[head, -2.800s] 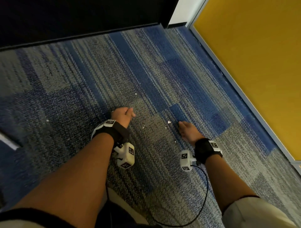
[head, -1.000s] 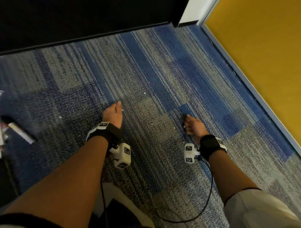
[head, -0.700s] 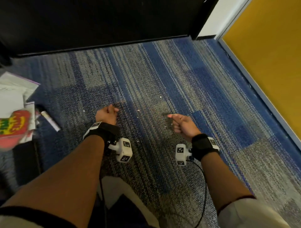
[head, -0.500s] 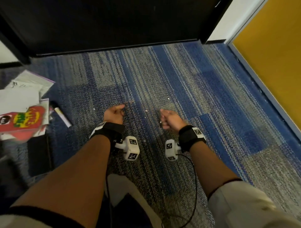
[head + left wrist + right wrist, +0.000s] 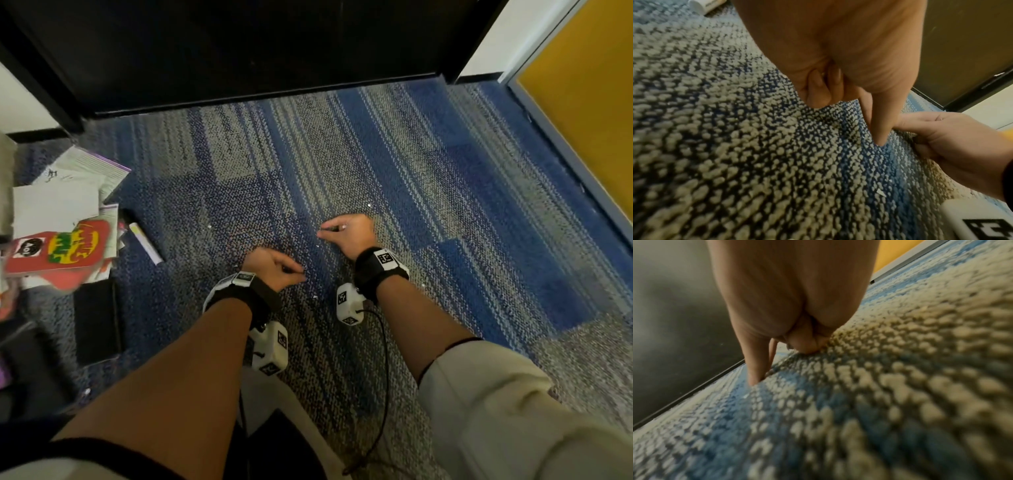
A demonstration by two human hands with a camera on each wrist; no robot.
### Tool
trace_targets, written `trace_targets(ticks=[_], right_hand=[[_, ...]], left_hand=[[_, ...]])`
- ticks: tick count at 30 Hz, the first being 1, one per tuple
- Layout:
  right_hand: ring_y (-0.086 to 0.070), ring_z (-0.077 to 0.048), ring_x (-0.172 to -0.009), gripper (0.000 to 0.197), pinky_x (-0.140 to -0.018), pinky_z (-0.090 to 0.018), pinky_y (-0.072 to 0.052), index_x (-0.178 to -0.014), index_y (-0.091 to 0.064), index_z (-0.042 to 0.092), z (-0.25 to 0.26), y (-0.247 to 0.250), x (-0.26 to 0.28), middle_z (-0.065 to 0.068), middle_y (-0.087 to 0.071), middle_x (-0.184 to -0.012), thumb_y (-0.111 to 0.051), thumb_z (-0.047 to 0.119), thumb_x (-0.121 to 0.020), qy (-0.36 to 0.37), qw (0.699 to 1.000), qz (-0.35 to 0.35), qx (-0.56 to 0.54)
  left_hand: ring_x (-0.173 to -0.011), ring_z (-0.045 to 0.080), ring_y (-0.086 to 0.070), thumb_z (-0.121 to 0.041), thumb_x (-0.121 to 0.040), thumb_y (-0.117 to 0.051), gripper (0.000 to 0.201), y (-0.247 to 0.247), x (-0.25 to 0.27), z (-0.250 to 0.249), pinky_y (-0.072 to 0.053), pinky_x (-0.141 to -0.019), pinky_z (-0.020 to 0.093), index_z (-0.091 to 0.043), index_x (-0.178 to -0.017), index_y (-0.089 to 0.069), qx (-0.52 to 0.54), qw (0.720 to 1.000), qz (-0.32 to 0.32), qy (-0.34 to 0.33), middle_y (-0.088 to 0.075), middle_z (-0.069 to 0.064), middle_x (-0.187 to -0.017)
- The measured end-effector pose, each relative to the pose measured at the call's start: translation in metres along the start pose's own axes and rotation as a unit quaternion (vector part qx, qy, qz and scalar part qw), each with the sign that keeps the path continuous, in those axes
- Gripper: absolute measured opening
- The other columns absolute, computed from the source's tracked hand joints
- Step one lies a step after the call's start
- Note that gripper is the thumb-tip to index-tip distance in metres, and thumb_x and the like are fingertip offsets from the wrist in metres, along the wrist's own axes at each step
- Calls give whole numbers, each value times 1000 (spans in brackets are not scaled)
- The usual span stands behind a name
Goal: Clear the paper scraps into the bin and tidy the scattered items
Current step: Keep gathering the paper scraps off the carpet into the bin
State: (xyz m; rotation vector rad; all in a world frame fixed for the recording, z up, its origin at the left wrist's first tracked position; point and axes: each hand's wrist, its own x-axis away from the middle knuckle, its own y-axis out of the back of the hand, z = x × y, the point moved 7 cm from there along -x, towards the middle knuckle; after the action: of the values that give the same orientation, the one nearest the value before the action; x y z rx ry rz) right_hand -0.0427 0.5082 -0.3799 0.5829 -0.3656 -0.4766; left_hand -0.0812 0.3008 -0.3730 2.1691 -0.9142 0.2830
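Observation:
Tiny white paper scraps (image 5: 369, 205) dot the blue-grey carpet, one (image 5: 315, 296) lying between my wrists. My left hand (image 5: 303, 274) has its fingers curled, and the thumb and forefinger come together with their tip on the carpet (image 5: 879, 142); no scrap shows between them. A scrap (image 5: 880, 193) lies just short of that tip. My right hand (image 5: 320, 233) is a little farther out. Its thumb and forefinger (image 5: 754, 382) touch the carpet, and its other fingers are curled with a white bit (image 5: 343, 226) showing among them. Another scrap (image 5: 745, 396) lies right by its tip. No bin is in view.
At the left lies a loose pile of papers (image 5: 54, 205) with a red sweets packet (image 5: 58, 253) on top. Beside it are a white marker (image 5: 145, 243) and a flat black item (image 5: 97, 322). A black panel (image 5: 239, 51) closes the far side, and a yellow wall (image 5: 589, 102) runs along the right.
The view has swung left, bringing the paper pile into sight. Both hands moved left and closer together; the right hand rose as a fist, then came down onto the carpet again.

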Motion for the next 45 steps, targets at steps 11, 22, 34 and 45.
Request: trace_targets(ticks=[11, 22, 34, 45], right_hand=[[-61, -11, -76, 14, -69, -21, -44, -85, -74, 16, 15, -7, -4, 2, -73, -87, -68, 27, -91, 94, 987, 26, 129], [-60, -2, -69, 25, -68, -14, -45, -102, -73, 3, 12, -1, -17, -6, -70, -83, -67, 26, -93, -31, 994, 100, -14], [-31, -8, -47, 40, -43, -21, -31, -133, -52, 4, 127, 6, -7, -1, -39, -68, -55, 28, -100, -68, 982, 106, -141], [-18, -3, -40, 24, -35, -15, -19, -82, -48, 18, 413, -84, 64, 11, -24, -50, -46, 26, -104, 62, 909, 294, -290]], left_hand=[[-69, 6, -56, -49, -63, -86, 29, -26, 6, -18, -43, -63, 18, -35, -87, -77, -161, 979, 105, -70, -61, -10, -74], [-80, 12, -62, -48, -83, -71, 19, -32, 6, -30, -50, -74, 25, -31, -90, -76, -215, 960, 125, -130, -69, -8, -81], [-95, 26, -65, -34, -91, -65, 27, 99, 4, -5, -41, -75, 25, -9, -97, -74, -11, 992, -121, -26, -70, 8, -93], [-29, 4, -30, -15, -100, -41, 27, 367, 157, 19, -21, -37, 12, -22, -74, -43, 413, 847, -335, -28, -39, -11, -37]])
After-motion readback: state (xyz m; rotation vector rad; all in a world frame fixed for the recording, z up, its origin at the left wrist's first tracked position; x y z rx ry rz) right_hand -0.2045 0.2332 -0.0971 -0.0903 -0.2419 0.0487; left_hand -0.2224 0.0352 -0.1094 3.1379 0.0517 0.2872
